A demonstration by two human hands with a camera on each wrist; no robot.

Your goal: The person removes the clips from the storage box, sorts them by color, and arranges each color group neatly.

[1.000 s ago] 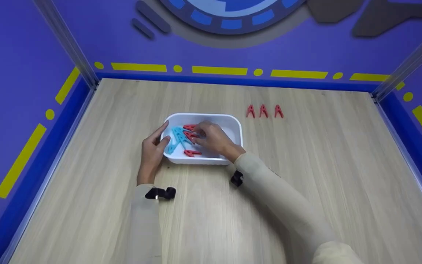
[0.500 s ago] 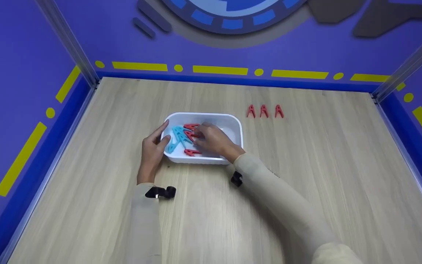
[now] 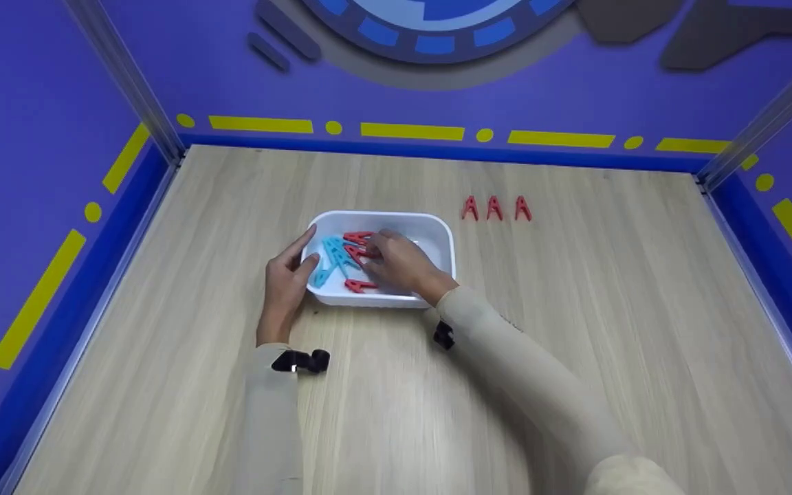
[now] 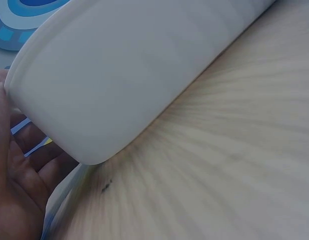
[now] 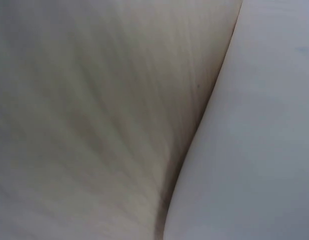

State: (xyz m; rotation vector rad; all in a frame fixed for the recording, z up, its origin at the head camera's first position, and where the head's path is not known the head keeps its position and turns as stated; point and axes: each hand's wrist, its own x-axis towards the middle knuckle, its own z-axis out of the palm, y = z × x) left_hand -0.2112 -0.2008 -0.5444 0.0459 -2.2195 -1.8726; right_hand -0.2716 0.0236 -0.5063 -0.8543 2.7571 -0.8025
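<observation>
Step in hand: picking a red peg (image 3: 360, 249) from the tray (image 3: 437, 227); right hand (image 3: 399, 261) apparently pinches it, fingertips hidden; left hand (image 3: 286, 282), fingers relaxed, steadies the tray's 9 o'clock side; next, lift clear.

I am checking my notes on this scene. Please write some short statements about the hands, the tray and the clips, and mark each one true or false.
1. The white tray holds both red and blue clips. True.
2. Three red clips stand in a row on the table, outside the tray. True.
3. The left hand is inside the tray among the clips. False: it rests against the tray's left outer side.
4. The right hand reaches into the tray, at the red clips there. True.
5. The row of three clips is blue. False: all three are red.
6. The tray stands against the back wall. False: it sits near the table's middle.
</observation>
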